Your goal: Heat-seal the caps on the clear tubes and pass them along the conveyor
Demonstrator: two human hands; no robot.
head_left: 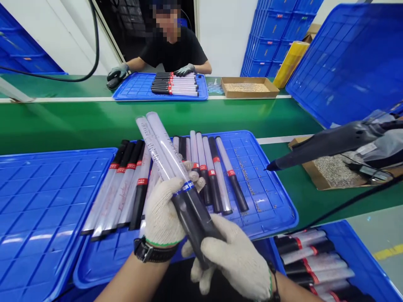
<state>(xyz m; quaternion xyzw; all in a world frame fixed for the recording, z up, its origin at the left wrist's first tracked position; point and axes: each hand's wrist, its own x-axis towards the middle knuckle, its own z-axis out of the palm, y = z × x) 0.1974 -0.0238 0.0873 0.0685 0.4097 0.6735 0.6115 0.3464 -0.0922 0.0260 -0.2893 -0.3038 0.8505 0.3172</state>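
Observation:
Two clear tubes with black ends and blue bands (166,147) are held side by side, tilted up to the left. My left hand (166,209), in a white knit glove, wraps round them near the blue bands. Around their black lower ends closes my right hand (236,256), gloved too. Beneath them a blue tray (267,197) bears several tubes with red bands (231,173), some to the left of my hands and some to the right. Small metal bits (248,184) lie scattered on the tray's right part.
A black power screwdriver (315,144) hangs at the right above a cardboard box of small parts (335,174). A blue bin (362,247) of tubes stands lower right. Across the green belt (63,119), a person (176,50) touches tubes on another tray (132,88).

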